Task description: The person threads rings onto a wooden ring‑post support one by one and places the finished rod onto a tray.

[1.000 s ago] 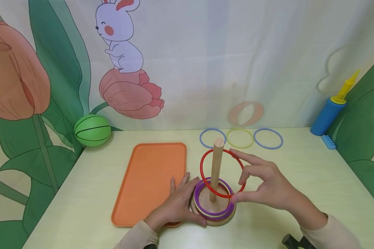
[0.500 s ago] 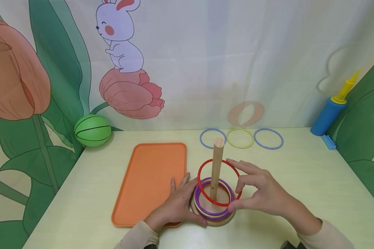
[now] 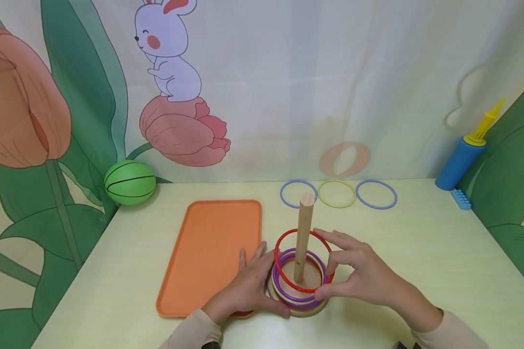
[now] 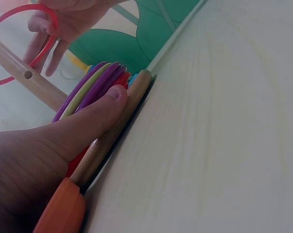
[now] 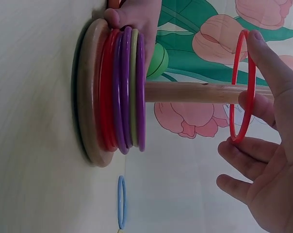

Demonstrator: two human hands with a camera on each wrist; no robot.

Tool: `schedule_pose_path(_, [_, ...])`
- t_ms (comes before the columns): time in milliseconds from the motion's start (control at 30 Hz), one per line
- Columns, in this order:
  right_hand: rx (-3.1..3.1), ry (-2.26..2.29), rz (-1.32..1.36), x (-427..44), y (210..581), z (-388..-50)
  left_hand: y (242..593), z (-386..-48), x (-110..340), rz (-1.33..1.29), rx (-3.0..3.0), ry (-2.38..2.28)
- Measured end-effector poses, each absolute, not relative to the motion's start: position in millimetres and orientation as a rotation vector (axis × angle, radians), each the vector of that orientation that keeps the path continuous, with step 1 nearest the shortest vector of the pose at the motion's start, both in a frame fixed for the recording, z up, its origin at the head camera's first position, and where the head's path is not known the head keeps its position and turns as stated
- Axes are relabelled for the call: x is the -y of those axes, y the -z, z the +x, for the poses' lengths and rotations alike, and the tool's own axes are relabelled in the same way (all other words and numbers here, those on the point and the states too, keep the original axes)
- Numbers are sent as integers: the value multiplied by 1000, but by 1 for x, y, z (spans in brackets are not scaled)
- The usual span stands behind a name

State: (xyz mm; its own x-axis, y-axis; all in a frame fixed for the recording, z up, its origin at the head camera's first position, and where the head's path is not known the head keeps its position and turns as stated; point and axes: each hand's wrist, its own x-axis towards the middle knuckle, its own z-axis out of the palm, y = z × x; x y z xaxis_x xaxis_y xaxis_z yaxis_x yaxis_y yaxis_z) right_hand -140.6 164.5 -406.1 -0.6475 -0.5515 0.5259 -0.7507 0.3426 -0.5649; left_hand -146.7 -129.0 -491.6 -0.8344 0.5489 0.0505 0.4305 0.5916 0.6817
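Observation:
My right hand (image 3: 353,271) pinches a red ring (image 5: 252,73) between thumb and fingers. The right wrist view shows that ring around the upper part of an upright wooden peg (image 3: 303,228), well above the stacked rings. On the round wooden base (image 5: 90,97) lie red rings (image 5: 107,87) at the bottom, with purple rings (image 5: 127,87) and a yellow-green ring (image 5: 134,87) above. My left hand (image 3: 253,288) rests at the base's left side, thumb in front against the base and stack, other fingers extended and partly over an orange tray.
The orange tray (image 3: 214,242) lies left of the peg stand. At the back sit a blue ring (image 3: 298,181), a yellow ring (image 3: 338,207) and another blue ring (image 3: 377,208). A green ball (image 3: 130,182) stands back left; a blue pump (image 3: 458,162) and blue block (image 3: 461,199) are at right.
My right hand has come down and slightly left, lowering the red ring along the peg. The left hand has stayed in place.

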Motion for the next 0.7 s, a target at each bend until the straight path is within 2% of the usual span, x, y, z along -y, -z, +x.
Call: schedule_pose_path(700, [2586,-1045,1107,-161,426,-142,492,-147,129,831,-2649,-1092])
